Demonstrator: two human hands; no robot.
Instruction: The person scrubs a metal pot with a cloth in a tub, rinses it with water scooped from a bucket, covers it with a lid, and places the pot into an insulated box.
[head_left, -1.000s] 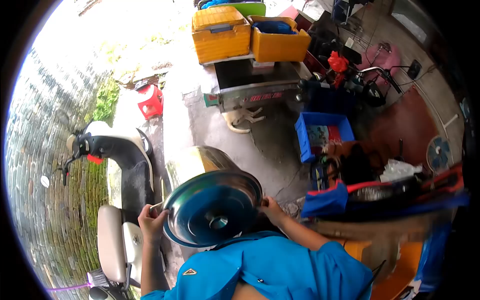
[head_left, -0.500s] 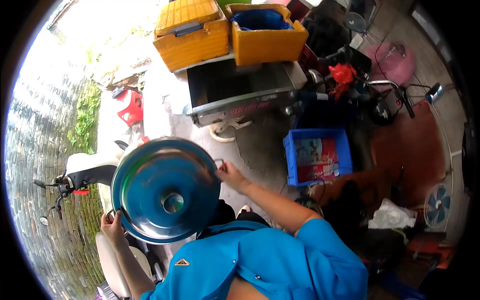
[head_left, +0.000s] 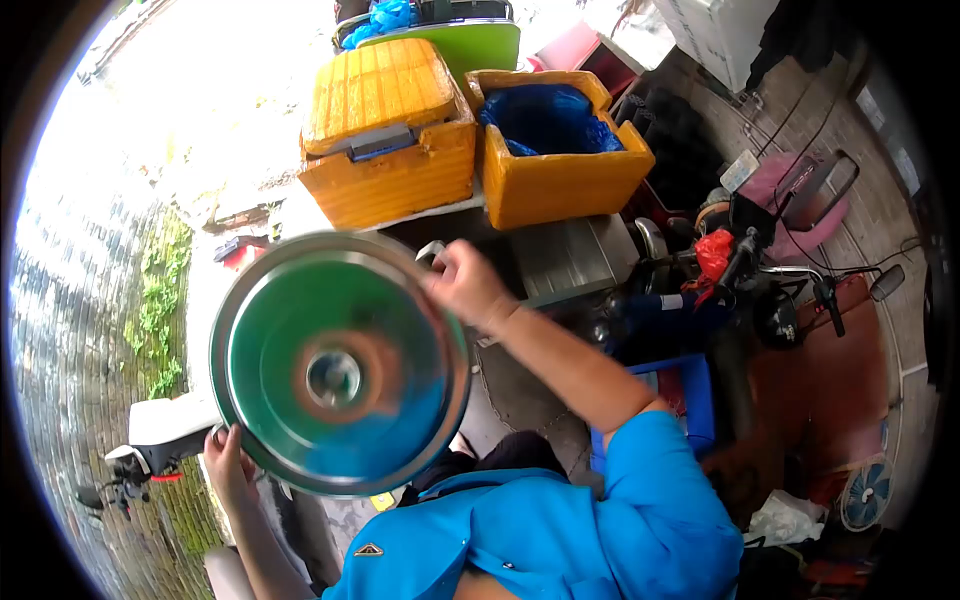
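Between my two hands is a large, shiny steel pot with its lid (head_left: 270, 330) on, reflecting green and blue. A round metal knob (head_left: 334, 379) sits in the middle of the lid. My left hand (head_left: 230, 462) is closed round the side handle at the pot's lower left. At the upper right, my right hand (head_left: 468, 285) grips the other loop handle (head_left: 430, 252). The pot is held up in front of my body, and its sides are mostly hidden under the lid.
Ahead, a lidded yellow box (head_left: 390, 180) and an open yellow box (head_left: 570, 185) lined with blue plastic stand on a metal-fronted unit (head_left: 575, 262). A blue crate (head_left: 700, 400) is at my right, near a parked scooter (head_left: 745, 265). Another scooter (head_left: 165, 430) stands at left.
The pot has moved forward and slightly right relative to my body, with both hands still on its handles. My view has shifted; the yellow boxes appear lower and nearer.
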